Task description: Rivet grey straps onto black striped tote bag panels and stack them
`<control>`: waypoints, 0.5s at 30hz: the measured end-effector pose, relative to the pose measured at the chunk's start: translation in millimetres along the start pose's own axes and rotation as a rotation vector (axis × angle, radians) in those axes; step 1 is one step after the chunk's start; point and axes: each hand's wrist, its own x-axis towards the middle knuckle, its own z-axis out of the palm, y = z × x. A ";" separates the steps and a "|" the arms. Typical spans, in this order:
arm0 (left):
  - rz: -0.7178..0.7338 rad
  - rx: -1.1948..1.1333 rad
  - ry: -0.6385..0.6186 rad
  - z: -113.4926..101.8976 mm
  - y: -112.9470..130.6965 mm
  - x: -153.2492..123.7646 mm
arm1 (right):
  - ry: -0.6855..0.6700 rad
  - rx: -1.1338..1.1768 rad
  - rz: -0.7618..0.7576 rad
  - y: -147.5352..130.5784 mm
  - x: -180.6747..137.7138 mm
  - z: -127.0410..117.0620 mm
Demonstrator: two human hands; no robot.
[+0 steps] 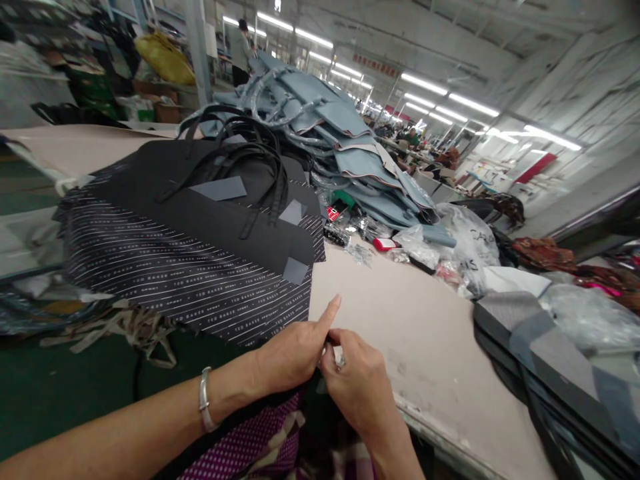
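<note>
My left hand point(293, 353) and my right hand point(357, 380) meet at the near edge of the beige table point(425, 333), fingertips pinched together around something small that I cannot make out. The left index finger sticks out straight. A silver bracelet point(204, 400) circles my left wrist. Just beyond my hands lies a stack of black bags point(200, 227) with black handles, grey tabs and striped lining printed with lettering. Dark and purple patterned fabric point(260, 443) sits below my hands.
A tall pile of grey-blue bags point(340, 140) rises behind the black stack. Small plastic packets point(360, 253) and clear plastic wrapping point(465, 240) litter the table's middle. Grey and black flat pieces point(550, 360) lie at the right. A person point(241, 50) stands far back.
</note>
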 end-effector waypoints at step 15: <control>0.002 0.005 -0.169 -5.5 16.0 -2.1 | 0.108 -0.009 -0.149 23.2 -9.0 17.8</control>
